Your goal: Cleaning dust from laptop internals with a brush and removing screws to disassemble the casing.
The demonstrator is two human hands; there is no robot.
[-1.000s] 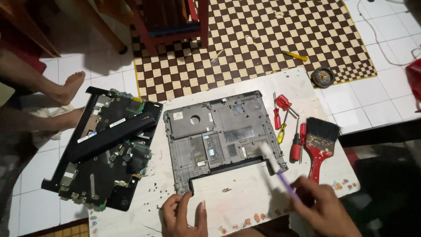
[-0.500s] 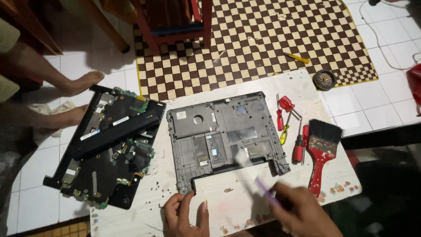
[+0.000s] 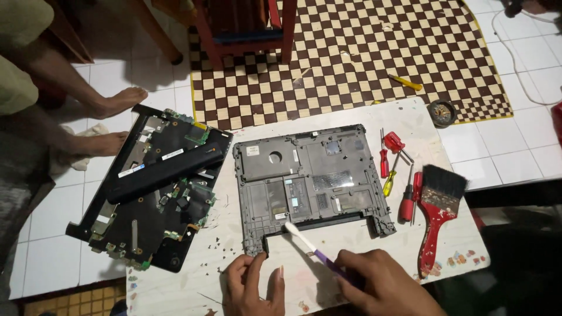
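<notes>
A grey laptop bottom case (image 3: 310,181) lies open side up on a low white table (image 3: 410,117). My right hand (image 3: 383,287) holds a white and purple toothbrush (image 3: 307,243), its bristle head touching the case's front edge. At the case's near left corner rests my left hand (image 3: 252,287), flat on the table with fingers apart.
A black laptop part with circuit board and a long black battery (image 3: 155,187) hangs over the table's left edge. Several red and yellow screwdrivers (image 3: 393,167) and a red-handled paintbrush (image 3: 439,213) lie at right. Another person's bare feet (image 3: 114,120) are at left. A checkered mat (image 3: 351,52) lies behind.
The toothbrush head has swept leftward along the case's front edge, from the right part toward the middle. My left hand stays put.
</notes>
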